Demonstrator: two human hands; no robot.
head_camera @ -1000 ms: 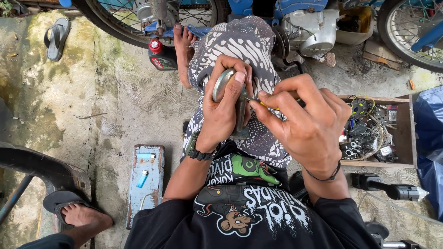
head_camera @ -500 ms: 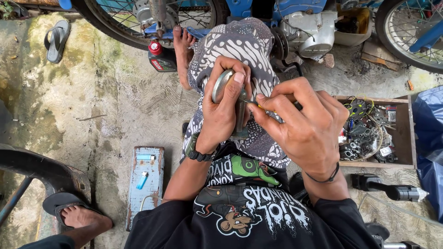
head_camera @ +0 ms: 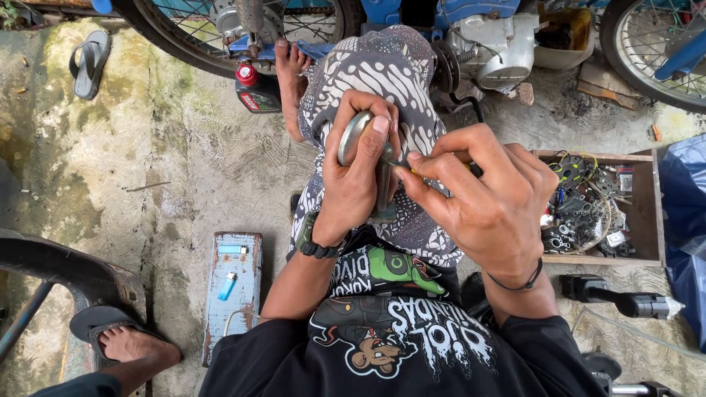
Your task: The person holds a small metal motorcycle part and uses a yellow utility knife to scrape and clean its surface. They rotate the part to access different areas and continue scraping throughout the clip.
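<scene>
The person sits low over a concrete floor (head_camera: 184, 169), knees covered by a patterned cloth (head_camera: 382, 81). The left hand (head_camera: 357, 180) is closed around a round metal part (head_camera: 351, 136), fingers curled over its top edge and thumb along its side, holding it upright above the lap. A dark watch (head_camera: 312, 239) sits on that wrist. The right hand (head_camera: 489, 195) is pinched shut on a thin tool (head_camera: 430, 173) with a yellowish handle, its tip pressed against the metal part just beside the left thumb; most of the tool is hidden under the fingers. A black band (head_camera: 518, 283) circles the right wrist.

On the floor to the right lies a wooden box (head_camera: 647, 206) filled with wires, nuts and small parts. To the left stands a worn blue box (head_camera: 232, 294) with a blue lighter (head_camera: 226, 287) on top. A red-capped bottle (head_camera: 254, 88) stands near a bare foot (head_camera: 290, 81), beside a motorbike wheel (head_camera: 213, 37). A sandal (head_camera: 88, 62) lies toward the far left corner.
</scene>
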